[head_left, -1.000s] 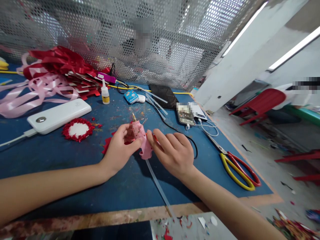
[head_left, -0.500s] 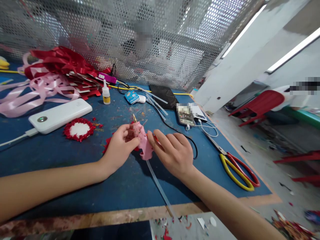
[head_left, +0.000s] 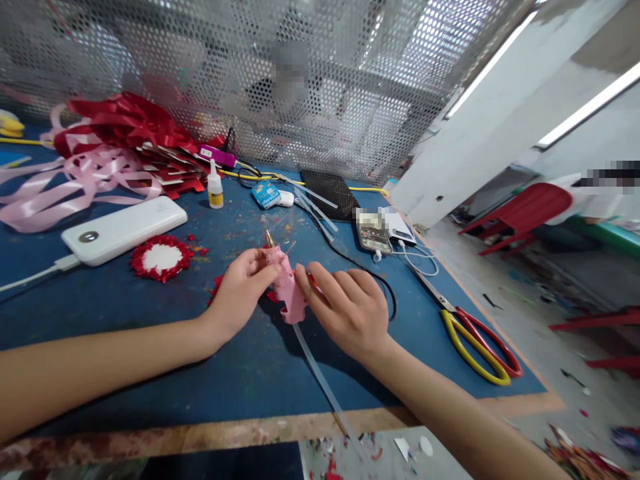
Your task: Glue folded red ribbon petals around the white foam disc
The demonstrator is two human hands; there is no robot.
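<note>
A pink hot glue gun (head_left: 289, 293) is held over the middle of the blue table, its brass nozzle tilted up and away from me. My left hand (head_left: 249, 279) pinches its front part, thumb on top. My right hand (head_left: 345, 303) is closed around the handle side, where a bit of orange shows at the fingers. From the rear of the gun a long clear glue stick (head_left: 317, 373) runs down past the table's front edge. Red material (head_left: 217, 288) lies partly hidden behind my left hand. Left of it rests a red-trimmed rosette (head_left: 161, 259) with a white centre.
Large scissors (head_left: 475, 340) lie at right, near a phone (head_left: 373, 232) on a cable. A white power bank (head_left: 125, 230), glue bottle (head_left: 215, 187) and heaped ribbons (head_left: 125, 127) occupy the left. Loose glue sticks (head_left: 315, 193) lie at the back before a perforated metal screen (head_left: 210, 80).
My left thumb has shifted slightly up along the glue gun towards its nozzle. My right hand keeps its grip, and the whole view has moved a little.
</note>
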